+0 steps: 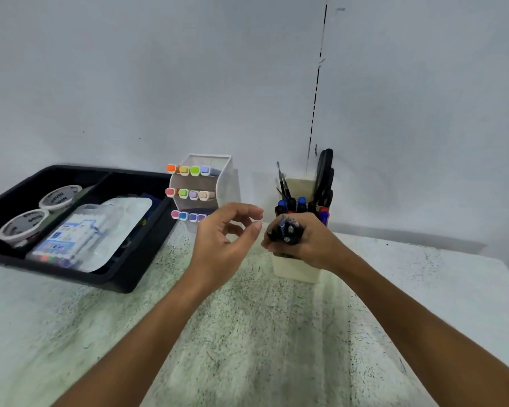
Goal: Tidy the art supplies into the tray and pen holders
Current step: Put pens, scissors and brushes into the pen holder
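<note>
r hand [303, 245] grips a pen bundle [287, 232], axes upright w/ ends toward cam, right over the cup [294, 268] at 1 o'clock, so it's the nearer hand, while l hand [224, 233] hangs loosely curled and empty beside it; tray [124, 282] at 10.

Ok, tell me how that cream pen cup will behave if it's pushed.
The cream pen cup looks tall and narrow, so it may tip rather than slide. Scissors and brushes stick out above, probably making it top-heavy. The right hand could steady it.
</note>
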The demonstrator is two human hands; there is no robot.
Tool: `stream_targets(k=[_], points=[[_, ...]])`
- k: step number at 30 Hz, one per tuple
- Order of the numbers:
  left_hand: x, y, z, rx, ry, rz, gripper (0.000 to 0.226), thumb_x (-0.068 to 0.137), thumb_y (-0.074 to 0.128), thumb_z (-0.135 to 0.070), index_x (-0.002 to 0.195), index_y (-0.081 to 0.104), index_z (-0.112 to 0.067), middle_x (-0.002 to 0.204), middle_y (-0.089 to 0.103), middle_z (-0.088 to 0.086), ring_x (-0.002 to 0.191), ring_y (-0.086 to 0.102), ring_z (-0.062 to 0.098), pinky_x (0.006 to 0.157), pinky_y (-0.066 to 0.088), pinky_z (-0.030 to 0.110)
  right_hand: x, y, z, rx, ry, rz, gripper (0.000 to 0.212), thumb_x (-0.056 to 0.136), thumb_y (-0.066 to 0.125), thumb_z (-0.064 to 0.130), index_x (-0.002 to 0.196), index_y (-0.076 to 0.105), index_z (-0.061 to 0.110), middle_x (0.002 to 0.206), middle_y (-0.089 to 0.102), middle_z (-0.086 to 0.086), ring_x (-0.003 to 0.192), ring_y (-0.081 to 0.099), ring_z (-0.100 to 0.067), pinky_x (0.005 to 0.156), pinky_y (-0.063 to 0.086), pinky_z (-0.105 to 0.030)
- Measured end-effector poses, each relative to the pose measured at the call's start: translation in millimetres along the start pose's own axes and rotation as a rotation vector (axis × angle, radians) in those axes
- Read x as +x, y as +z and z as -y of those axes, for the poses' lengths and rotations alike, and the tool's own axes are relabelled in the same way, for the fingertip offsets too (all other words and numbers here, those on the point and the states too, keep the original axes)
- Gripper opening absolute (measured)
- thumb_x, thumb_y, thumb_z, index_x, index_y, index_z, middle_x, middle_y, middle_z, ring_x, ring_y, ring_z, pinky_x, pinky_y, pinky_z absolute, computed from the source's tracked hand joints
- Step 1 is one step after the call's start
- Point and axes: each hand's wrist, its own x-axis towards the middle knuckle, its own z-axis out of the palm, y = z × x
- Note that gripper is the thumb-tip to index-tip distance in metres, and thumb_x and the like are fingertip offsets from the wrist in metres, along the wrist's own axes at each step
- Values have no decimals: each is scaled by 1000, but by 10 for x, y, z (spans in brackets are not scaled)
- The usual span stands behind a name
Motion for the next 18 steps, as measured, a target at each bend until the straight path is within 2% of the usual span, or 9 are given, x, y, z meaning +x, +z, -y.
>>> stream_targets(k=[3, 8, 13, 16, 18], points=[[-19, 43, 35, -2, -47, 8, 15, 86, 68, -5, 96, 70, -15, 92, 72, -4, 85, 67, 14, 74, 56, 34, -69, 30, -78, -53, 11, -31, 17, 77, 78, 3, 90, 69, 10, 86, 74, 0, 84, 71, -11, 76, 54, -22], [-58, 117, 50, -6, -98, 43, 17, 85, 69, -6, 93, 69, -22, 93, 72, -3, 86, 66, 16, 74, 55, 36, -161, 40, -122, -88, 3, -104, 36, 69, 84, 6, 100, 66, 11, 89, 71, 0, 87, 68, -14, 82, 56, -31], [-96, 129, 74, -33, -145, 103, 22, 85, 67, 1, 95, 70, -19, 96, 71, 0, 88, 65, 16, 71, 55, 31, -302, 50, -106, -68, -16, -169, 45, 70, 84, 7, 110, 62, 11, 95, 72, 1, 91, 69, -10, 85, 52, -20], [-118, 126, 117, -34, -125, 157, 27, 83, 67, 2, 102, 69, -17, 102, 70, -1, 92, 64, 13, 74, 54, 27, -403, 52, -74, -50, -19, -214, 52, 69, 85, 10, 115, 62, 13, 105, 71, 3, 101, 67, -10, 93, 51, -23], [-132, 132, 168, -20, -88, 211, 33, 79, 68, -6, 108, 67, -20, 107, 69, -3, 97, 63, 13, 78, 55, 29, -483, 66, -48, -41, -34, -258, 59, 67, 87, 12, 120, 60, 17, 111, 69, 4, 108, 64, -8, 96, 50, -24]])
